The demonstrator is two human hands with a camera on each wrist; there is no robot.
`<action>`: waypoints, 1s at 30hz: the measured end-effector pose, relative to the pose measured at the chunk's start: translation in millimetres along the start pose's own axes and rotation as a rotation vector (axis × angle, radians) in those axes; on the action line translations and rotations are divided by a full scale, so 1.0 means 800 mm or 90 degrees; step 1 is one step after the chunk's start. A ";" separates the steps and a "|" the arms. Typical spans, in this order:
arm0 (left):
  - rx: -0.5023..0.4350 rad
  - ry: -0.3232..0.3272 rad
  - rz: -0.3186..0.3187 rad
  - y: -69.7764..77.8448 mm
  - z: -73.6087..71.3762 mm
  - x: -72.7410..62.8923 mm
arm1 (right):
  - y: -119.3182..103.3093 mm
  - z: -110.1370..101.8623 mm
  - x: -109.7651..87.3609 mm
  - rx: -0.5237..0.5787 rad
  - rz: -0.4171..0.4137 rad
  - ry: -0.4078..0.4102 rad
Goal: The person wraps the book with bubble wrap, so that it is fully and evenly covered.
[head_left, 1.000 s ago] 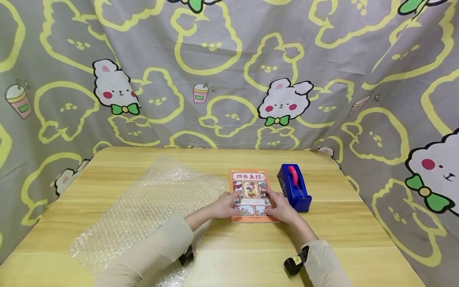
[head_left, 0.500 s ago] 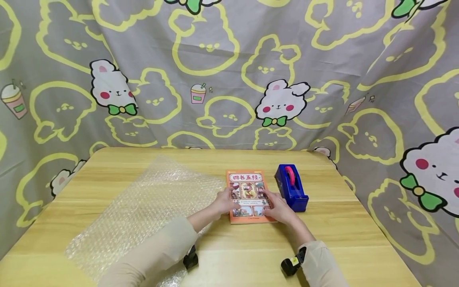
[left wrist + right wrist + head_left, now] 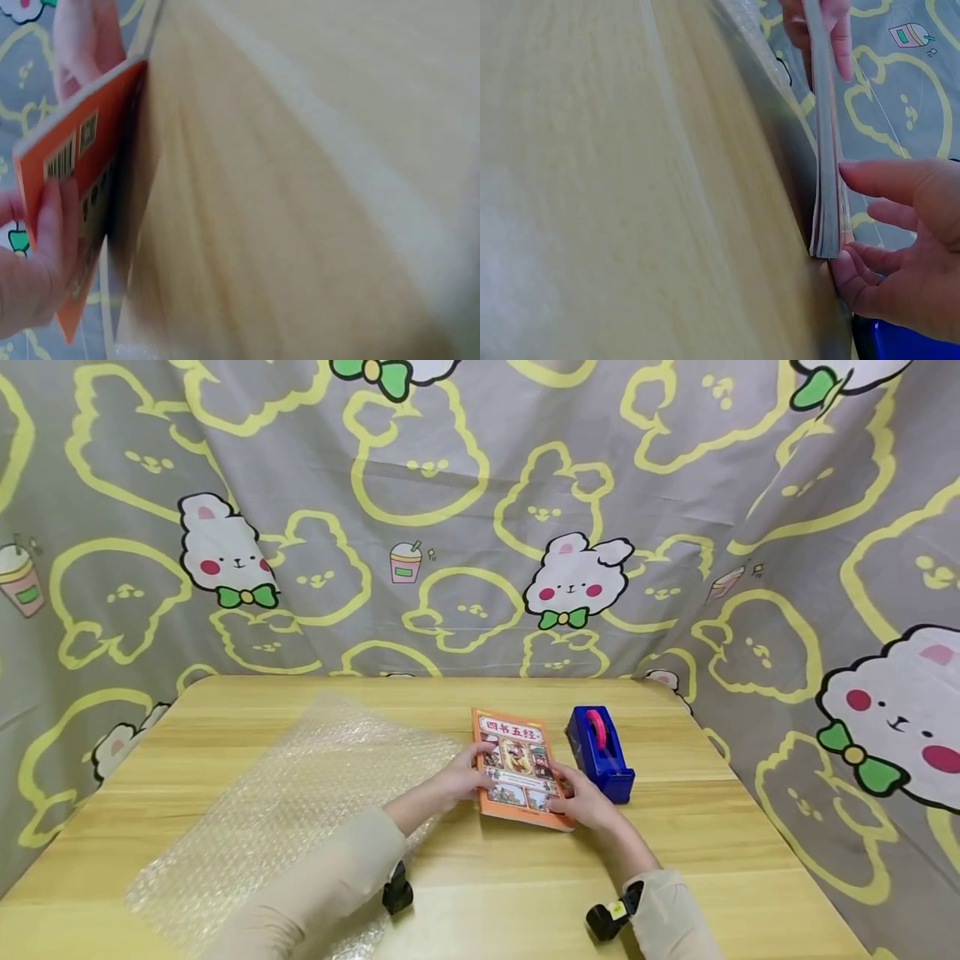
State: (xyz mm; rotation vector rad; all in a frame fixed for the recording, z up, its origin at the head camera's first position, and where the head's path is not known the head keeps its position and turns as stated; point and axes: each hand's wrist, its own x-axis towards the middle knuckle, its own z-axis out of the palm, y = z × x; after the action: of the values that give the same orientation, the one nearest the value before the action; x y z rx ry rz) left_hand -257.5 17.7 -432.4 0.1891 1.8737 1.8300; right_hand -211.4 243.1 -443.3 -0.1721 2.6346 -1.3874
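An orange comic-style book (image 3: 517, 764) with red Chinese characters on its cover is held by both hands, tilted and partly raised from the table. My left hand (image 3: 459, 777) grips its left edge, thumb on the front. In the left wrist view, left fingers (image 3: 60, 217) lie against the barcoded back cover (image 3: 94, 150). My right hand (image 3: 588, 797) holds the lower right side. The right wrist view shows the right thumb (image 3: 877, 180) on the cover and other fingers curled at the corner beside the page edges (image 3: 825, 187).
A sheet of bubble wrap (image 3: 300, 793) lies flat on the wooden table (image 3: 480, 893), left of the book and partly under the left sleeve. A blue tape dispenser (image 3: 603, 760) with a pink roll stands close to the right hand. A patterned curtain (image 3: 450, 527) hangs behind.
The book lay flat on the table between both hands. Now it is tilted and lifted, turned slightly, with left fingers under it. The head view has shifted a little.
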 end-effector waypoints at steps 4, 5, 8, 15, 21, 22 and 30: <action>-0.018 -0.051 -0.009 0.007 -0.006 -0.003 | 0.000 0.001 -0.001 0.074 -0.017 -0.019; -0.027 -0.062 -0.009 0.009 -0.007 -0.005 | 0.001 0.001 -0.001 0.093 -0.019 -0.025; -0.045 -0.092 0.002 0.014 -0.009 -0.009 | 0.002 0.001 -0.002 0.127 -0.016 -0.028; -0.060 -0.155 0.043 0.023 -0.020 -0.017 | 0.002 0.000 -0.004 0.414 0.048 -0.063; -0.055 -0.202 0.056 0.025 -0.042 -0.027 | -0.008 0.001 0.002 0.479 0.048 -0.069; -0.048 -0.208 0.054 0.026 -0.046 -0.029 | -0.009 0.001 0.003 0.482 0.043 -0.074; -0.007 -0.198 0.038 0.025 -0.069 -0.040 | -0.013 0.007 0.011 0.423 0.004 -0.104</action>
State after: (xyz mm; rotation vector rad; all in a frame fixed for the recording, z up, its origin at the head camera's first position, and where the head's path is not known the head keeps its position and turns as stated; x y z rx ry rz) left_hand -259.9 -44.1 -407.2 0.5002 1.6568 1.7349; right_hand -218.8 231.4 -438.4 -0.1784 1.9144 -2.0474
